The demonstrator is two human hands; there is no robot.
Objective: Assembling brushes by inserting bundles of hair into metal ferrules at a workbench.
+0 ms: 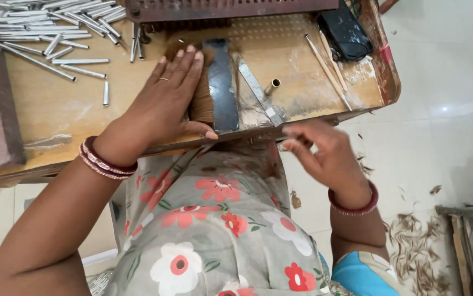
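Note:
My left hand [165, 101] lies flat, palm down, on a bundle of brown bristles [201, 104] on the wooden workbench [55, 104]. A dark flat metal bar [221, 85] rests across the bristles just right of my fingers. My right hand [321, 151] is off the bench's front edge, blurred, with fingers loosely curled; I cannot make out anything in it. A steel ruler [258, 90] and a small brass tube [273, 85] lie right of the bar.
Several thin silver metal tubes [44, 27] are scattered at the bench's back left. A comb-like metal frame [231, 8] runs along the back. A black case [345, 30] and thin sticks [327, 68] lie at right. Bristle scraps [412, 241] litter the floor.

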